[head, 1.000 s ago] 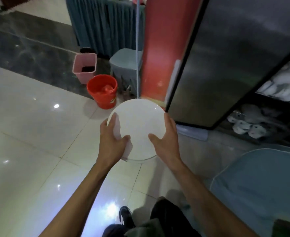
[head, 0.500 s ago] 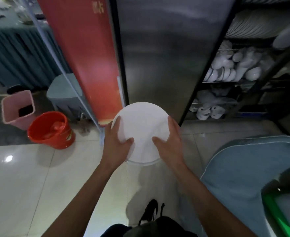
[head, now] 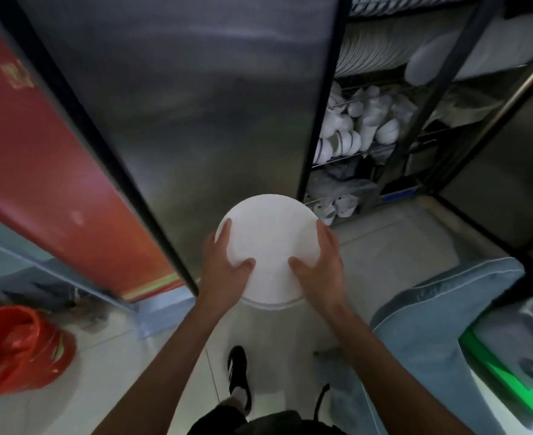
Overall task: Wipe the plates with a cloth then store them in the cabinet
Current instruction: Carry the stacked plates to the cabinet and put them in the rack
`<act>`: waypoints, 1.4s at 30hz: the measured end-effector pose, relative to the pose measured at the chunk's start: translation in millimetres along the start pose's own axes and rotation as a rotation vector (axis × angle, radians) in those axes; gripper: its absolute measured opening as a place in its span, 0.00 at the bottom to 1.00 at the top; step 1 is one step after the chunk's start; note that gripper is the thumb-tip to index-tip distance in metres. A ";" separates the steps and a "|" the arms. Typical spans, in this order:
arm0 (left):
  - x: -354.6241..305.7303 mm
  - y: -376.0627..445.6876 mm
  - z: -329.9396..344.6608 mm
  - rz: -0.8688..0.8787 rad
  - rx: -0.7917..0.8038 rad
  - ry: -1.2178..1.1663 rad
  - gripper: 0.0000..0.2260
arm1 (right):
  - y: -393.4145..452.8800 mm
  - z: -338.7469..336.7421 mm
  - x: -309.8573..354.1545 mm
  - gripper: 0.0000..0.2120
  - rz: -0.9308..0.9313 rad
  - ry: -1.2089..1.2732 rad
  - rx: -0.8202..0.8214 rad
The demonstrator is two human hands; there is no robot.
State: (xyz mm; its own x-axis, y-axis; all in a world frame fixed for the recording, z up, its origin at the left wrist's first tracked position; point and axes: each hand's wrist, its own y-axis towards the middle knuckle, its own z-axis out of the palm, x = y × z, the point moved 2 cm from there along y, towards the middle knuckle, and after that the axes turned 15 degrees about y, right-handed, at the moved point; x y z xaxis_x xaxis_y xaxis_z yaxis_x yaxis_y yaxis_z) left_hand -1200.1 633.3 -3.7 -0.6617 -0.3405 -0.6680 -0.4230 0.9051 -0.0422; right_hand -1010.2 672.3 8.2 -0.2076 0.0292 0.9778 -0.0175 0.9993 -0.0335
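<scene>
Steel cabinet (head: 180,98) ahead; open plate shelf (head: 384,51) at 1 o'clock of round white plate stack (head: 269,246), gripped rim-wise by left hand (head: 224,271) and right hand (head: 321,271), equally near.

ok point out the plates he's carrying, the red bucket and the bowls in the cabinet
plates (head: 268,240), head view, bare top face of the stack
red bucket (head: 23,350), head view, its side wall
bowls (head: 343,142), head view, striped bowl on the wire shelf

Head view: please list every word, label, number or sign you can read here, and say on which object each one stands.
No text can be read in this view.
Red panel: yellowish marks near its top left, too blurred to read.
Red bucket: a pale patch on its side, too blurred to tell.
White plates, held by the left hand and right hand: no print visible.
</scene>
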 end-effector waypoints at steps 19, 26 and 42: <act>-149.5 207.8 120.2 0.358 0.341 -0.021 0.41 | 172.7 -79.7 -8.3 0.41 0.126 0.054 -0.467; -233.5 266.5 184.1 0.452 0.378 -0.036 0.41 | 254.7 -149.7 -15.0 0.42 0.081 0.090 -0.565; -360.0 402.4 278.0 0.484 0.381 -0.098 0.40 | 431.6 -236.2 -6.8 0.41 0.051 0.067 -0.622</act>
State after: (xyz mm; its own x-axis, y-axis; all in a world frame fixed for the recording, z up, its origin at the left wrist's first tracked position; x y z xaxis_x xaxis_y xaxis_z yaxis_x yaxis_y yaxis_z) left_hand -960.1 1191.0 13.2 -0.6554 0.1394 -0.7423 0.1730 0.9844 0.0321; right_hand -785.3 1109.0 35.9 -0.1315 0.0583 0.9896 0.5671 0.8232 0.0269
